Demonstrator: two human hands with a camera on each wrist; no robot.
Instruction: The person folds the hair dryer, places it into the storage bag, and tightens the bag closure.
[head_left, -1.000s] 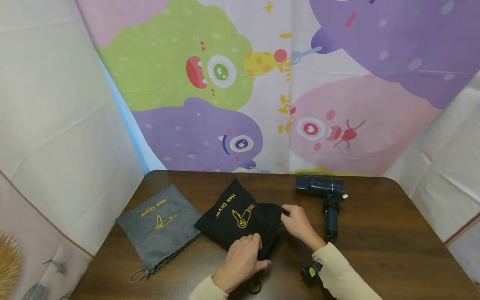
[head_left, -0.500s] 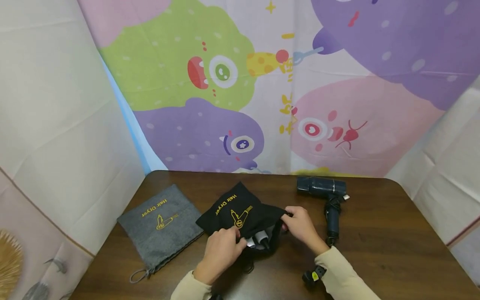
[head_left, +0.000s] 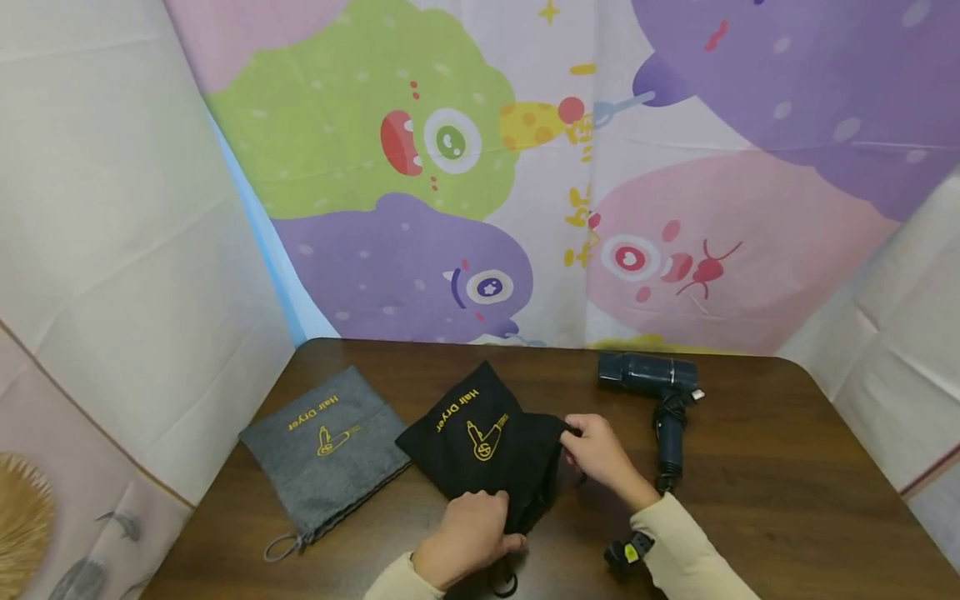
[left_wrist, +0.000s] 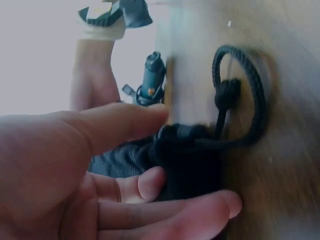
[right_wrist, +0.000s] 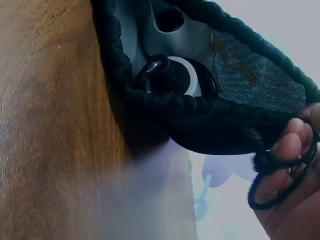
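Black drawstring pouch [head_left: 491,446] lies on the counter [head_left: 787,483]; left hand [head_left: 465,537] grips its gathered mouth, right hand [head_left: 600,454] pinches its drawcord [right_wrist: 280,180].

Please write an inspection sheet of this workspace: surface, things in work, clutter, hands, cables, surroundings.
Surface: dark brown wooden table, rounded far corners.
Things in work: black bag with gold "Hair Dryer" print lies in the middle; the right wrist view shows a grey object with a black ribbed part inside its mouth.
Clutter: grey bag with the same print on the left; dark hair dryer on the right.
Hands: left hand grips the bag's gathered near end; right hand pinches the bag's rim and its cord.
Cables: drawstring loop lies on the table; the dryer's cable is bundled by its handle.
Surroundings: cartoon monster backdrop, white sheets at both sides.
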